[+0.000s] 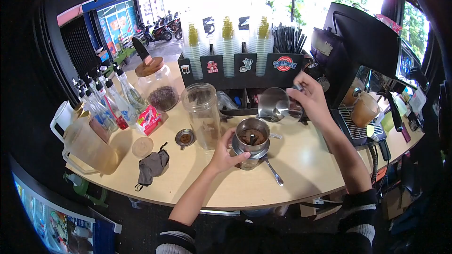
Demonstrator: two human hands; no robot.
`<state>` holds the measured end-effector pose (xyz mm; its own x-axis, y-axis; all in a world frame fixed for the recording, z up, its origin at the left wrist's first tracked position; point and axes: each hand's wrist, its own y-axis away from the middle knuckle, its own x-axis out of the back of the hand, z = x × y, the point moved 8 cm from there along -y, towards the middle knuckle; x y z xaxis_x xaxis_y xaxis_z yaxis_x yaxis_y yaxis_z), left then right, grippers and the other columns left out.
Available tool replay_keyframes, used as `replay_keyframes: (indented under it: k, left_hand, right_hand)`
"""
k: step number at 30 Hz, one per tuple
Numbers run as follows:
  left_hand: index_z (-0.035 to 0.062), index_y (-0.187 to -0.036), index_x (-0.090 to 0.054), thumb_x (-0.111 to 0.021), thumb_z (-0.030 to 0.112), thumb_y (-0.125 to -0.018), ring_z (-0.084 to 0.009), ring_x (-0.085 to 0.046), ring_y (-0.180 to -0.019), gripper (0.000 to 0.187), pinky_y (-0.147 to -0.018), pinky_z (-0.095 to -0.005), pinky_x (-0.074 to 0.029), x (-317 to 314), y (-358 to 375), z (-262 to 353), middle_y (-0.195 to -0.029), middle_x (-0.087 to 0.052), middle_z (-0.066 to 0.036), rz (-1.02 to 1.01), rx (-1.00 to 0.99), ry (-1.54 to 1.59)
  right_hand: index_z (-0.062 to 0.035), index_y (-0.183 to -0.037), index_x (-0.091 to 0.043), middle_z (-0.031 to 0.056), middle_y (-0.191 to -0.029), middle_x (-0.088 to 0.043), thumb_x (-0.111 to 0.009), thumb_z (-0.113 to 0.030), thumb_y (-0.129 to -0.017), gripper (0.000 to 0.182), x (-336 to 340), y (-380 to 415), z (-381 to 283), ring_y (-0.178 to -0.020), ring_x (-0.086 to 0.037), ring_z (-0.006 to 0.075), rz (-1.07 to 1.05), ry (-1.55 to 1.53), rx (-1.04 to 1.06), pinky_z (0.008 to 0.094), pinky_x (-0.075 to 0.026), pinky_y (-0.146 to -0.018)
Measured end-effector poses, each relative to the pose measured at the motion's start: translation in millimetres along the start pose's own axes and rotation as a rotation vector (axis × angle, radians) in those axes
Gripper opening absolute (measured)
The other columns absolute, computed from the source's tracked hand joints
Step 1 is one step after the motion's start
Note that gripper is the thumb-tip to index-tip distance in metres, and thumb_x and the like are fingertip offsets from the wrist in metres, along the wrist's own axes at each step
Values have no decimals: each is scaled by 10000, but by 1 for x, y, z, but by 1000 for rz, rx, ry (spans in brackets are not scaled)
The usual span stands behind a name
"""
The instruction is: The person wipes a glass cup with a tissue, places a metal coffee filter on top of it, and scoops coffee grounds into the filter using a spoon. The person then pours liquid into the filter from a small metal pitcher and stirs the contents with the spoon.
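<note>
My left hand (pixel 227 154) is wrapped around the side of a metal drip filter (pixel 253 135), which has dark coffee inside and stands on a glass at the middle of the table. My right hand (pixel 308 96) is raised to the right of the filter, its fingers closed on the handle of a clear pitcher (pixel 274 104) that is tilted and somewhat blurred. A metal spoon (pixel 274 171) lies just right of the glass. Behind my left hand stands a tall clear container (pixel 203 117). A small metal lid (pixel 185 138) rests to its left.
Syrup bottles (pixel 123 84), a coffee jar (pixel 162 82), a plastic jug (pixel 89 143) and a grey pouch (pixel 153 164) are at left. A black cup holder (pixel 221 82) stands behind. At right is an espresso machine (pixel 362 37) with a brown cup (pixel 365 109).
</note>
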<state>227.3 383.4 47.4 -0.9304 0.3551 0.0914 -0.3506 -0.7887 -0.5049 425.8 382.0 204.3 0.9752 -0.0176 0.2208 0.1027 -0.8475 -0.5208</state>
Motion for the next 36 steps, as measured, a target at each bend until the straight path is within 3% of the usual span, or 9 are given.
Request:
replay_keyframes:
  k: [5,9,21,24,26,27,29,33,36]
  left_hand:
    - [16,-1235,-440,-786,305,-656,-193,-551,-1045,734,-935,-339,-412,1,1,2,-1113,-577,-112,12,11,-20]
    - [13,-1236,-443,-780,306,-657,-194,-547,-1049,732,-937,-336,-406,0,-1,-1,-1117,-576,-113,6,-14,-7]
    - [29,-1225,-451,-782,266,-659,-183,-543,-1050,697,-928,-329,-409,0,1,-3,-1104,-571,-92,28,-5,59]
    - [32,-1221,-453,-783,256,-660,-177,-543,-1045,688,-924,-324,-410,-1,1,-2,-1101,-573,-86,27,-19,57]
    - [34,-1220,-454,-783,256,-660,-176,-544,-1042,686,-922,-322,-410,0,1,0,-1100,-574,-83,31,-36,53]
    - [34,-1219,-454,-782,256,-661,-176,-545,-1041,685,-920,-322,-410,0,0,0,-1098,-576,-82,28,-31,61]
    - [34,-1219,-455,-781,257,-661,-177,-546,-1041,684,-919,-321,-411,0,0,-1,-1096,-579,-82,26,-24,71]
    - [32,-1217,-456,-781,260,-661,-182,-550,-1047,684,-921,-327,-413,-3,1,-2,-1101,-582,-88,17,-8,62]
    - [26,-1218,-454,-785,267,-659,-185,-550,-1054,693,-925,-332,-413,-1,0,-1,-1108,-582,-96,26,-25,54]
  right_hand:
    - [-80,-756,-453,-7,-696,-498,-588,-15,-832,169,48,47,70,-702,-505,63,265,-315,-234,222,-406,-627]
    - [-73,-730,-438,18,-622,-446,-531,-14,-845,159,72,90,140,-544,-460,133,420,-488,-335,275,-397,-525]
    - [-55,-808,-454,27,-729,-501,-541,-64,-868,106,83,144,199,-662,-521,136,462,-683,-297,273,-416,-615]
    - [-47,-874,-491,13,-766,-524,-561,-73,-870,75,83,145,182,-676,-525,120,465,-479,-304,259,-424,-645]
    - [-39,-925,-526,23,-798,-549,-578,-102,-874,96,101,149,150,-680,-526,109,633,203,-55,247,-434,-654]
    - [-39,-925,-526,23,-798,-549,-578,-102,-874,96,95,148,138,-680,-526,109,629,203,-51,247,-434,-654]
    - [-26,-944,-540,55,-808,-563,-593,-125,-869,136,51,147,89,-678,-540,134,323,457,153,275,-447,-624]
    - [1,-936,-541,156,-851,-609,-612,-201,-843,233,-38,161,98,-704,-634,291,-271,734,-22,397,-490,-598]
    - [23,-908,-519,206,-833,-611,-565,-188,-847,224,-59,165,105,-703,-632,363,-366,851,-163,449,-500,-599]
